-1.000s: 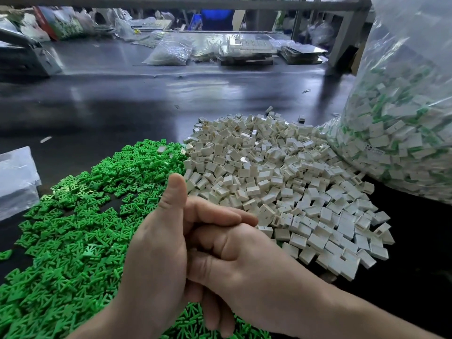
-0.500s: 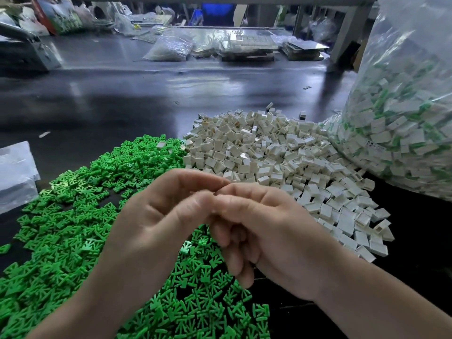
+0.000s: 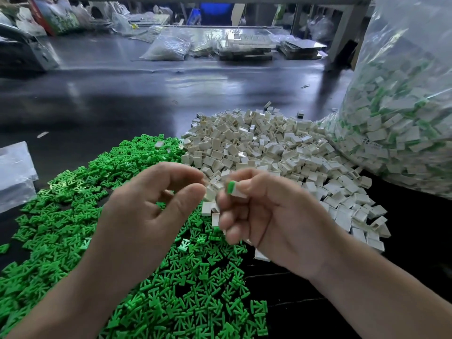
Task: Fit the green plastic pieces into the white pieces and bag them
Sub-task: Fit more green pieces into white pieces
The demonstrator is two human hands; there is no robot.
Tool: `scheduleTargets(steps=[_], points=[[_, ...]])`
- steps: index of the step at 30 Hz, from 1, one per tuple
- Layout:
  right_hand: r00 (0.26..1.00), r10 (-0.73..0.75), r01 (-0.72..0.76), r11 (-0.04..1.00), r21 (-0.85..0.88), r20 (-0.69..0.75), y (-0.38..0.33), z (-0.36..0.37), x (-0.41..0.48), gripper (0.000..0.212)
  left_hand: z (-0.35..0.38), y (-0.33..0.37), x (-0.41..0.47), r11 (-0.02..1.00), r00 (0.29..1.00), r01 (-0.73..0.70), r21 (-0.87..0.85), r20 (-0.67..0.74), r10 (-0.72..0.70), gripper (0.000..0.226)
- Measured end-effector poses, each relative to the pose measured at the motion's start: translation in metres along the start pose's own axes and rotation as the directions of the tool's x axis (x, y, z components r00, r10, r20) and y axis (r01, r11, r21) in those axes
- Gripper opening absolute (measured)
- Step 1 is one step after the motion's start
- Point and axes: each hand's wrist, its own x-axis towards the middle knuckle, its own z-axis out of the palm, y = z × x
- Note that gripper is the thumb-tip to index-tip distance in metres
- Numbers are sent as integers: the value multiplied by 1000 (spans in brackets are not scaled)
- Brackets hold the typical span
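Now the hands are parting, no longer pressed together. The right hand point(image 3: 269, 216) is pinching a white piece point(image 3: 239, 192) with a green piece point(image 3: 230, 187) seated inside, above the white pile point(image 3: 269, 148); the left hand point(image 3: 151, 211) is curling loosely, empty.

- Pile of inserts point(image 3: 61, 216) lies on the bench point(image 3: 122, 101), lower left of frame.
- Pile of casings point(image 3: 269, 148) touches it, centre right.
- Filled bag point(image 3: 403, 123) stands at right edge, against the casings.
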Motion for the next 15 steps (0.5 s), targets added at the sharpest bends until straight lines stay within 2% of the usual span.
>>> scheduleTargets(steps=[3,5,8,11,13,15], points=[[993,-68,77,993,94,-96,-11,-9,2,19,8,-12,1,967,983,13,256,173,-59,43],[984,-76,77,997,-3,-161,-17,-14,2,20,14,-14,0,913,958,-13,408,268,-106,50],[972,-137,58,929,-365,-193,-18,-18,0,3,17,-18,0,861,949,-81,502,302,-87,35],[958,-226,42,723,-689,-178,-10,-16,-3,4,18,-20,2,859,955,-101,501,291,-57,19],[960,-246,51,630,-775,-137,-5,-14,-4,5,18,-20,2,868,954,-87,490,292,-69,14],[959,-255,51,579,-814,-122,-2,-15,-4,7,18,-20,2,887,953,-73,457,294,-73,10]])
